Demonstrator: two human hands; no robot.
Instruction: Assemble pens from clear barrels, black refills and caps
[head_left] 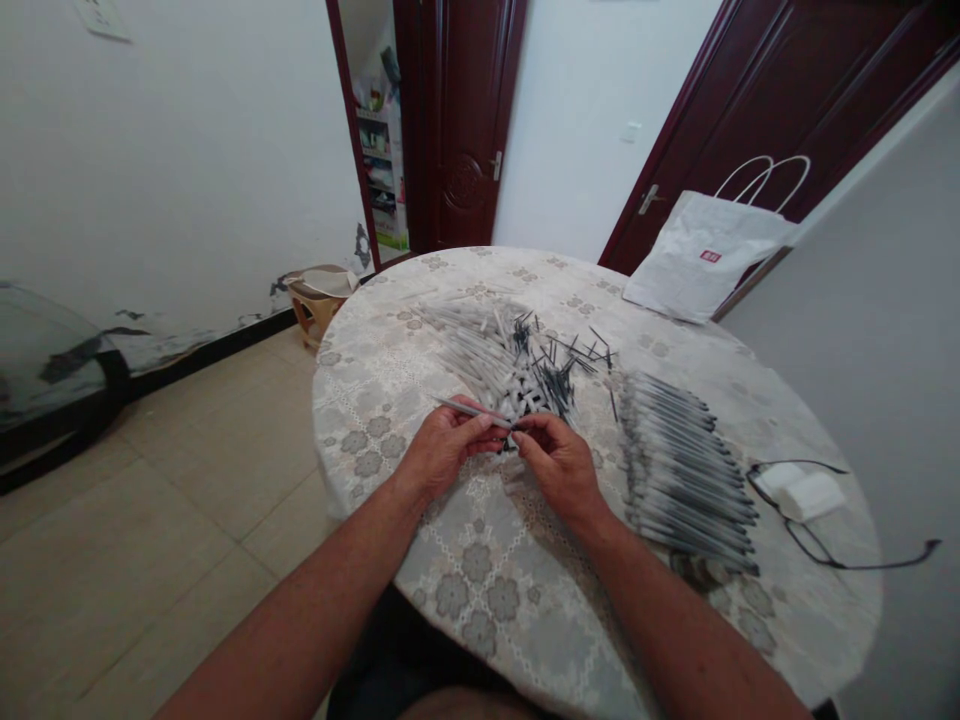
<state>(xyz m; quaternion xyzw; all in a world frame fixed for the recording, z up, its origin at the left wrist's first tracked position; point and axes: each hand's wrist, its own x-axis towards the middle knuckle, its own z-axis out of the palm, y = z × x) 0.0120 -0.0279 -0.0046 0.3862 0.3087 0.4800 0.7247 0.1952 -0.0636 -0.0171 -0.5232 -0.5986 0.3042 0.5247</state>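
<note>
My left hand (448,441) pinches a thin grey pen tube (471,409) that sticks out to the left above the round table (420,340). My right hand (556,458) is closed beside it, fingertips at the tube's right end, pinching a small dark piece I cannot make out. Just beyond both hands lies a loose heap of grey tubes (480,345) mixed with black thin refills (559,375). To the right of my right hand, several finished-looking pens (686,465) lie side by side in a row.
A patterned cloth covers the table. Eyeglasses (825,540) and a white folded wad (799,490) sit at the right edge. A white paper bag (705,262) leans at the far right. A small stool (319,300) stands on the tiled floor by the open door (457,120).
</note>
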